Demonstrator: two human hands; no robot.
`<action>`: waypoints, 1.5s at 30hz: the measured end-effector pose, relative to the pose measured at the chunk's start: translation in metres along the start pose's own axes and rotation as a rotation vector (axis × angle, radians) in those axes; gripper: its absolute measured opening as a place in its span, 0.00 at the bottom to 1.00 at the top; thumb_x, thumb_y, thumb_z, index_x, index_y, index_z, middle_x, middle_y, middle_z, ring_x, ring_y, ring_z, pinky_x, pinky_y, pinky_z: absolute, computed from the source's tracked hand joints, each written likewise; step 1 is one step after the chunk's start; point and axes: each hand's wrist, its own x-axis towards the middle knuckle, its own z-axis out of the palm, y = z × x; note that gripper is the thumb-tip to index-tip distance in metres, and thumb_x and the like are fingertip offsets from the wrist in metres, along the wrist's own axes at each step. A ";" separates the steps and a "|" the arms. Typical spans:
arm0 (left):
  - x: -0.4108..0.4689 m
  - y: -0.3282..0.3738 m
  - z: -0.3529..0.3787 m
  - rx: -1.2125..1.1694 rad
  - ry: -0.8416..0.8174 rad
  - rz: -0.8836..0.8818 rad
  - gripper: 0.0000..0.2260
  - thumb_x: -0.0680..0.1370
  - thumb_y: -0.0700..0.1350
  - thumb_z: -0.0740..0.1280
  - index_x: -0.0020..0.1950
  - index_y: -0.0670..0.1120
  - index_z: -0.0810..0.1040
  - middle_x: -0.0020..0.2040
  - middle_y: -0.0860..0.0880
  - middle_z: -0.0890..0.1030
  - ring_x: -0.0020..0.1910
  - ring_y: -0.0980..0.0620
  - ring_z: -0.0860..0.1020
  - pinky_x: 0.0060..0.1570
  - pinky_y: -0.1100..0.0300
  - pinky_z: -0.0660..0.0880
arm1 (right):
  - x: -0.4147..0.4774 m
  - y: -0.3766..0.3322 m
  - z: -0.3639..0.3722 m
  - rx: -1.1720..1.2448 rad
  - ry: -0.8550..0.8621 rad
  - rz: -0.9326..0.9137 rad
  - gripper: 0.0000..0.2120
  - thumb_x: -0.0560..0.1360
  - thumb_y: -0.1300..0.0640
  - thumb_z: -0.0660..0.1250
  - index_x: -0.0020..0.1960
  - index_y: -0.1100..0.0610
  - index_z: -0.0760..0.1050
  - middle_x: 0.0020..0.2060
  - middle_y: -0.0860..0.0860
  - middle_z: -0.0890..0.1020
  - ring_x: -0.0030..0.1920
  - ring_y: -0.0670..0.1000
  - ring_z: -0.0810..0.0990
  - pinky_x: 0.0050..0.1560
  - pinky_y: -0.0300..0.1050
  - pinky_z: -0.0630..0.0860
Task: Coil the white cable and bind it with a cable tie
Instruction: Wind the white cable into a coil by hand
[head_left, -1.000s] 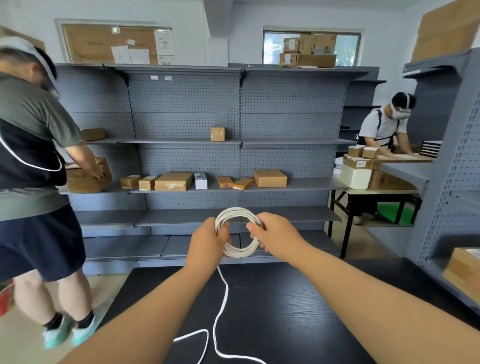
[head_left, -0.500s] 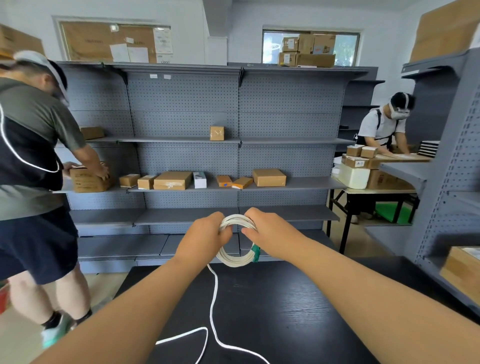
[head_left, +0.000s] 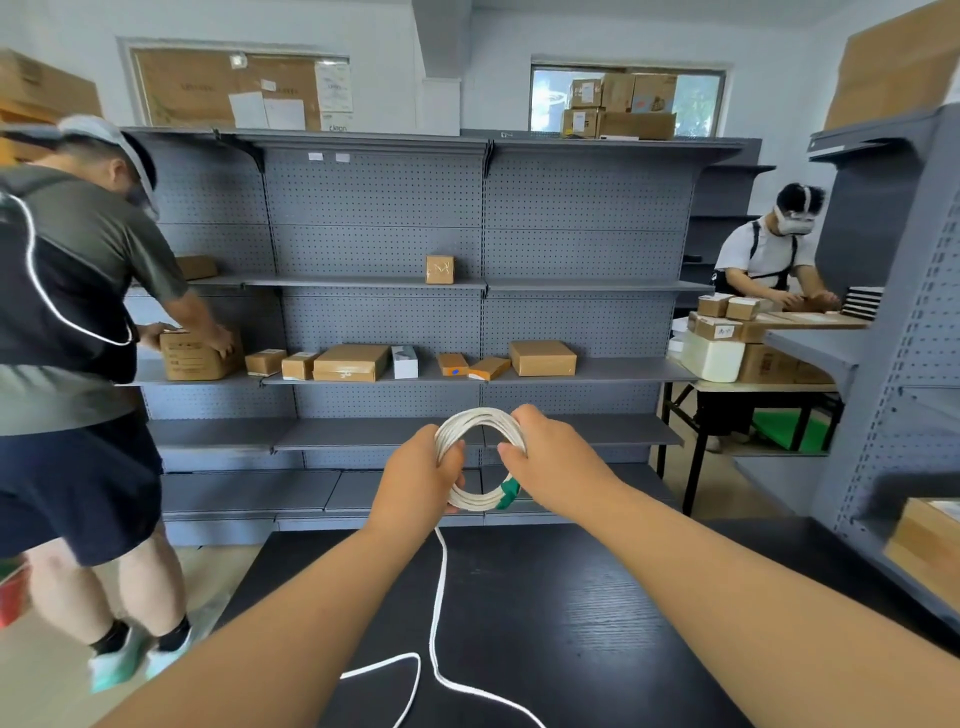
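Both hands have moved a little apart since a moment ago, so the ring of white cable (head_left: 480, 415) looks rounder and more open.

We hold the ring up in the air, above the far edge of the black surface (head_left: 597, 623). Our left hand (head_left: 421, 478) has its fingers curled round the left side of the ring. Our right hand (head_left: 556, 467) grips the right side, with the thumb poking into the middle. A small green bit (head_left: 508, 493) sticks out just under the right hand. We cannot tell if it is a plug or the tie.

The loose end (head_left: 441, 571) hangs down from the ring and lies in a bend on the surface, so we think the winding is not done yet.

What could go wrong? Only our fingers keep the loops together. If we loosen one hand to wind more or to reach for a tie, the loops may spring out and the ring may fall apart. The loose end may also knot up in its own bend when we pull it. If we pull too hard, the ring may slip from our hands.
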 end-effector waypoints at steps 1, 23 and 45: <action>0.000 0.000 -0.002 0.070 0.005 0.026 0.09 0.79 0.44 0.59 0.39 0.47 0.69 0.35 0.46 0.78 0.30 0.53 0.76 0.23 0.72 0.69 | 0.000 0.000 -0.001 -0.084 -0.004 -0.028 0.10 0.78 0.52 0.59 0.54 0.57 0.66 0.46 0.57 0.79 0.42 0.57 0.76 0.37 0.50 0.71; -0.008 -0.003 0.003 0.194 -0.038 0.042 0.12 0.79 0.48 0.60 0.37 0.48 0.67 0.32 0.47 0.74 0.33 0.47 0.79 0.33 0.54 0.78 | -0.003 0.001 0.003 -0.326 0.033 -0.098 0.07 0.80 0.56 0.54 0.54 0.59 0.65 0.45 0.58 0.78 0.37 0.58 0.72 0.32 0.47 0.63; -0.006 0.004 0.004 0.115 -0.054 -0.009 0.12 0.80 0.49 0.57 0.38 0.47 0.69 0.35 0.46 0.80 0.32 0.51 0.76 0.29 0.64 0.73 | -0.007 0.003 0.003 -0.176 -0.004 -0.024 0.04 0.78 0.56 0.57 0.51 0.56 0.63 0.46 0.57 0.78 0.39 0.58 0.73 0.36 0.47 0.67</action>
